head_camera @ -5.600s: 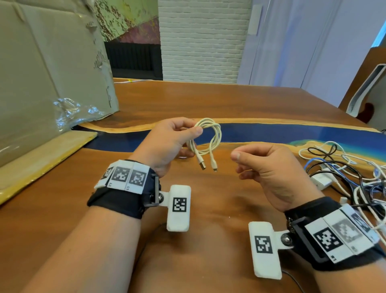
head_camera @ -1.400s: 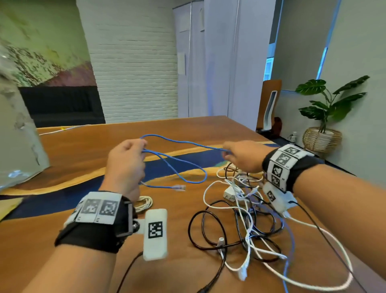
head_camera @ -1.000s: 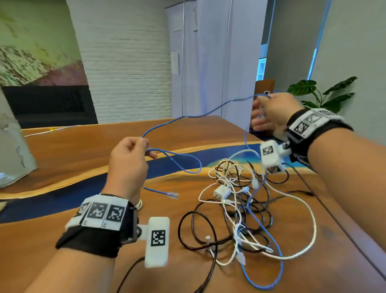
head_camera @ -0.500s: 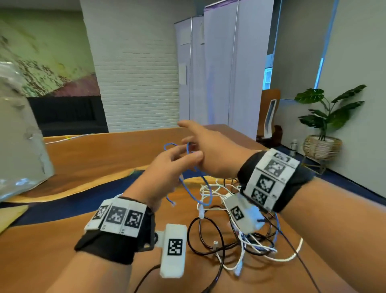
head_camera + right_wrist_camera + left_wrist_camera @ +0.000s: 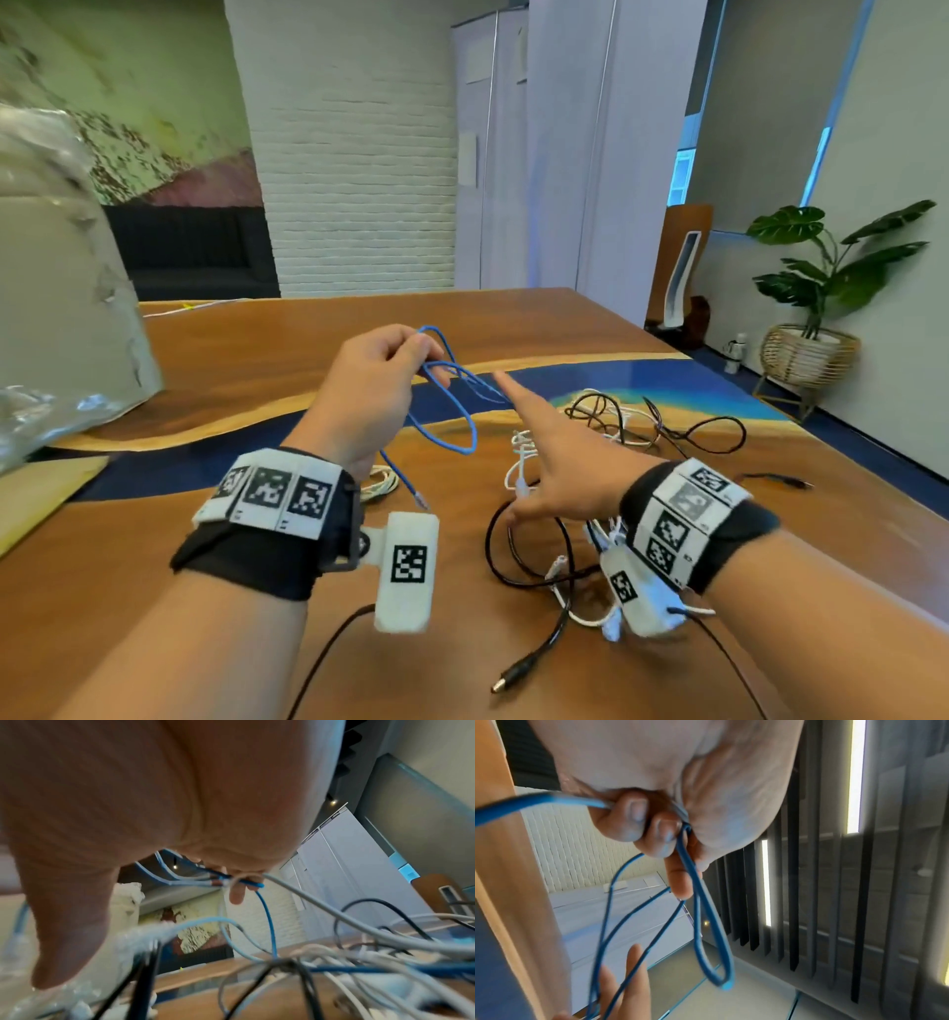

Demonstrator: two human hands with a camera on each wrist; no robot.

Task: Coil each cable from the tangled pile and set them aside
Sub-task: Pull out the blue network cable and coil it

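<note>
My left hand (image 5: 418,362) is raised over the table and pinches a bunch of loops of the thin blue cable (image 5: 464,437). The left wrist view shows the fingertips (image 5: 659,833) closed round the blue cable (image 5: 698,912). Its clear plug (image 5: 421,499) dangles below. My right hand (image 5: 539,442) reaches toward the loops with straight fingers, and blue strands run across them. Under that hand lies the tangled pile (image 5: 606,426) of black and white cables. A coiled white cable (image 5: 380,485) sits on the table below my left wrist.
A cardboard box wrapped in plastic (image 5: 67,308) stands at the left. A black barrel plug (image 5: 513,678) lies near the front. The wooden table (image 5: 287,349) ends at the right, with a potted plant (image 5: 821,288) beyond that edge.
My right hand pulled the blue cable up and to the right, carried it back to my left hand as another loop, then dropped lower with its fingers straightened. The left hand kept its grip.
</note>
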